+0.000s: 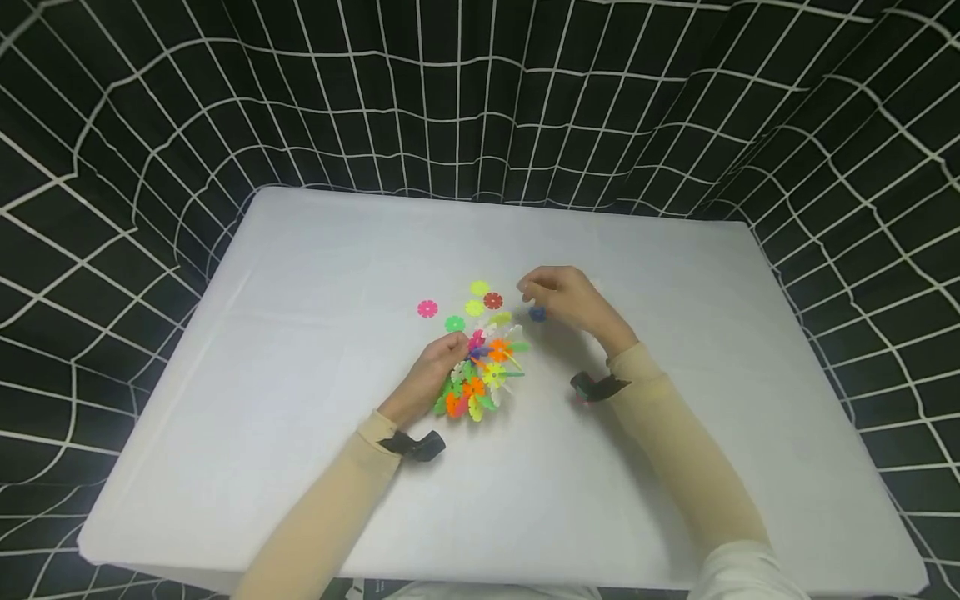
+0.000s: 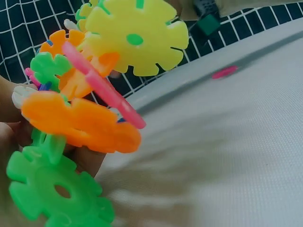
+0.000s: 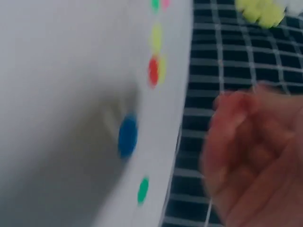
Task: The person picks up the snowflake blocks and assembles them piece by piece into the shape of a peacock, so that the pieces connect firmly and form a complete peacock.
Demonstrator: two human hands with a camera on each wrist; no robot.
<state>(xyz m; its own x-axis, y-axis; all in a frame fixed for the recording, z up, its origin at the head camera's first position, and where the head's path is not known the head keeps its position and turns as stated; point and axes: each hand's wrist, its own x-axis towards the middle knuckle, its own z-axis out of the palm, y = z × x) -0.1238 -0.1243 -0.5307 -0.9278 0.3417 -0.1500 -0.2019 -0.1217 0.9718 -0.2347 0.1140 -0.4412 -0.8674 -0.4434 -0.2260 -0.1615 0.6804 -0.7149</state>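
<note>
My left hand (image 1: 438, 371) grips a cluster of interlocked colourful snowflake discs (image 1: 483, 375) just above the white table (image 1: 300, 467). In the left wrist view the cluster fills the left side: a yellow disc (image 2: 137, 38), an orange disc (image 2: 80, 123) and a green disc (image 2: 57, 189). My right hand (image 1: 558, 296) hovers with loosely curled fingers beside a loose blue disc (image 1: 537, 313) that lies on the table. The right wrist view is blurred; it shows the blue disc (image 3: 128, 135) flat on the table and nothing visible in the right hand (image 3: 255, 156).
Loose discs lie behind the cluster: pink (image 1: 427, 309), green (image 1: 454, 323), yellow (image 1: 479, 287) and red (image 1: 492, 300). A black curtain with a white grid (image 1: 480, 92) surrounds the table on three sides. The table edges drop off left, right and front.
</note>
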